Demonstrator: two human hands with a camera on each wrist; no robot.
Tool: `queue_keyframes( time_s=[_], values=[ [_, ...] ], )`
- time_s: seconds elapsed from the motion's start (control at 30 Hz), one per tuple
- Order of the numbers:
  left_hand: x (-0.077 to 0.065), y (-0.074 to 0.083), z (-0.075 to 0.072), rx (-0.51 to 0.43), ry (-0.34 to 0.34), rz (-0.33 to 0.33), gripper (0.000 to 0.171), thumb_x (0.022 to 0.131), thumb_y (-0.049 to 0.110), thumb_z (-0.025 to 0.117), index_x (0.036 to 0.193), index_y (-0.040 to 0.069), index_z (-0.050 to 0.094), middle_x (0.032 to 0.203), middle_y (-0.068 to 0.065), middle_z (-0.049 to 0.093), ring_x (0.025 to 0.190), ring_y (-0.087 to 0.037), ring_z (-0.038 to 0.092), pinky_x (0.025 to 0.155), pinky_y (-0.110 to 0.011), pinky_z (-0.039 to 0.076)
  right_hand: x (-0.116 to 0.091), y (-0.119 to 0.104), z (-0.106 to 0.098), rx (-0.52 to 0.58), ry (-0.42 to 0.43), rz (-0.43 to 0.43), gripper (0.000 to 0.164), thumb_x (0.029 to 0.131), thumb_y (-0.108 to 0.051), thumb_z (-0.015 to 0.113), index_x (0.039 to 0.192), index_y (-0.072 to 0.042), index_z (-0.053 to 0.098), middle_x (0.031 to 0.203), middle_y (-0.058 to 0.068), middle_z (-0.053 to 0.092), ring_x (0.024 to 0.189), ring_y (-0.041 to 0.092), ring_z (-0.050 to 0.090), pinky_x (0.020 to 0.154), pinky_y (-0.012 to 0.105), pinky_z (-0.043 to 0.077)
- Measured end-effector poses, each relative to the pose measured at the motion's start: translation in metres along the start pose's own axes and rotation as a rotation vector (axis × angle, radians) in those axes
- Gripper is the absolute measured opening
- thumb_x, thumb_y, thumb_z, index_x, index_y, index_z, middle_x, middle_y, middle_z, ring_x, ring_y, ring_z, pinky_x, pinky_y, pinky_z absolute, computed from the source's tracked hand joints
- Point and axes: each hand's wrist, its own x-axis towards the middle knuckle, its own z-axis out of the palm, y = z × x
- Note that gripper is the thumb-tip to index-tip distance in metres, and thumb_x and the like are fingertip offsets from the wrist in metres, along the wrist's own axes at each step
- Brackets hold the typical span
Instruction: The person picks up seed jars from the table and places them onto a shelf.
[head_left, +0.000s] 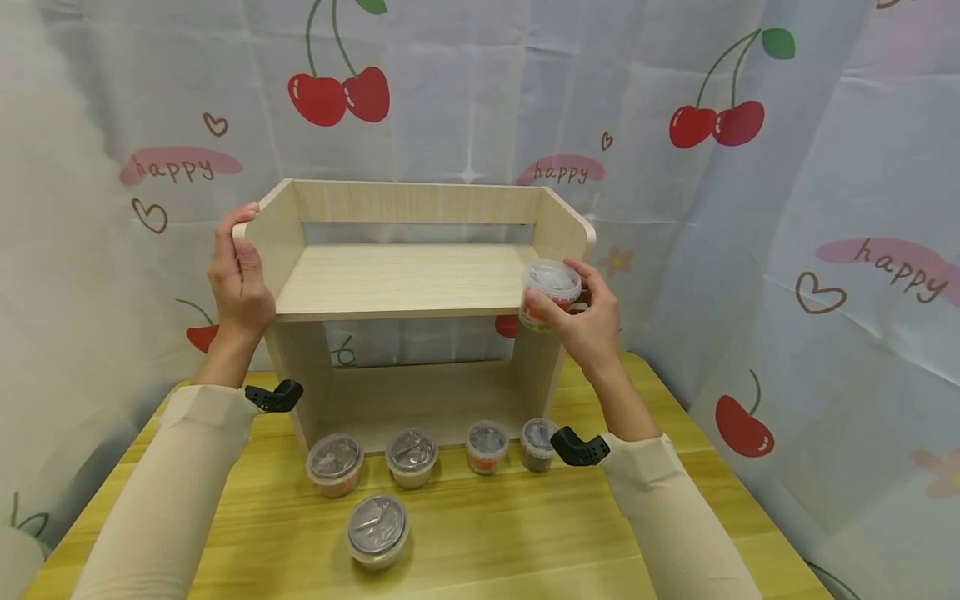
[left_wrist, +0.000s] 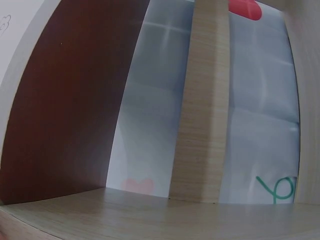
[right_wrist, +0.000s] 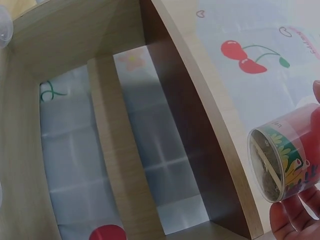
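A small pale wooden shelf unit point(head_left: 412, 279) stands on the table. My left hand point(head_left: 238, 279) grips the front edge of its upper left side panel, thumb on the inner side. In my right hand point(head_left: 588, 321) is a clear lidded plastic tub point(head_left: 551, 293), held between thumb and fingers in front of the upper board's right end. The right wrist view shows the printed band and clear base of this tub point(right_wrist: 287, 155), with fingertips point(right_wrist: 287, 220) against it. The left wrist view shows the shelf's inside and back rail point(left_wrist: 202, 110), not the hand clearly.
Several similar lidded tubs stand before the lower shelf, among them a left one point(head_left: 335, 465) and a right one point(head_left: 537, 444). Another tub point(head_left: 377, 532) sits nearer the front of the yellow wood-grain table point(head_left: 487, 533). A cherry-printed curtain point(head_left: 465, 100) hangs behind and beside.
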Motion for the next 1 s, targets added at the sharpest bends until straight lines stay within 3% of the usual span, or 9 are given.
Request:
queue_keyframes(
  time_s=[0.17, 0.43, 0.7, 0.83, 1.0],
  values=[
    [0.000, 0.000, 0.000, 0.004, 0.002, 0.002, 0.039, 0.105, 0.018, 0.033, 0.128, -0.009, 0.051, 0.135, -0.017, 0.057, 0.064, 0.005, 0.023, 0.065, -0.019, 0.023, 0.003, -0.003, 0.002, -0.010, -0.002, 0.008, 0.067, 0.080, -0.025, 0.082, 0.137, -0.003, 0.054, 0.109, 0.017, 0.057, 0.083, 0.023, 0.052, 0.066, 0.020, 0.047],
    [-0.002, -0.019, -0.003, 0.007, -0.013, -0.005, 0.050, 0.105, 0.038, 0.034, 0.132, -0.001, 0.053, 0.137, 0.000, 0.058, 0.059, 0.000, 0.027, 0.061, -0.020, 0.023, 0.009, -0.005, 0.006, -0.040, -0.006, -0.013, 0.067, 0.080, -0.026, 0.082, 0.137, -0.004, 0.055, 0.108, 0.018, 0.057, 0.084, 0.022, 0.051, 0.066, 0.020, 0.045],
    [-0.001, -0.019, -0.002, -0.003, -0.006, 0.012, 0.047, 0.106, 0.032, 0.035, 0.130, -0.003, 0.054, 0.136, -0.004, 0.058, 0.060, 0.001, 0.027, 0.063, -0.019, 0.024, 0.012, -0.003, 0.008, -0.072, -0.014, -0.023, 0.068, 0.079, -0.025, 0.082, 0.136, -0.002, 0.054, 0.109, 0.018, 0.057, 0.084, 0.022, 0.051, 0.065, 0.020, 0.045],
    [-0.001, -0.012, -0.001, 0.002, 0.000, 0.018, 0.039, 0.106, 0.020, 0.034, 0.129, -0.006, 0.053, 0.135, -0.011, 0.058, 0.061, 0.004, 0.025, 0.062, -0.019, 0.022, 0.014, -0.003, 0.009, -0.094, -0.022, -0.027, 0.068, 0.079, -0.026, 0.083, 0.137, -0.003, 0.054, 0.109, 0.017, 0.057, 0.085, 0.022, 0.052, 0.064, 0.019, 0.044],
    [0.001, 0.009, 0.000, -0.006, 0.004, 0.022, 0.035, 0.104, 0.010, 0.034, 0.127, -0.011, 0.051, 0.132, -0.022, 0.057, 0.062, 0.005, 0.023, 0.063, -0.019, 0.021, 0.016, -0.004, 0.011, -0.100, -0.023, -0.030, 0.070, 0.079, -0.026, 0.082, 0.137, -0.002, 0.054, 0.110, 0.018, 0.058, 0.086, 0.023, 0.054, 0.062, 0.018, 0.045]
  ],
)
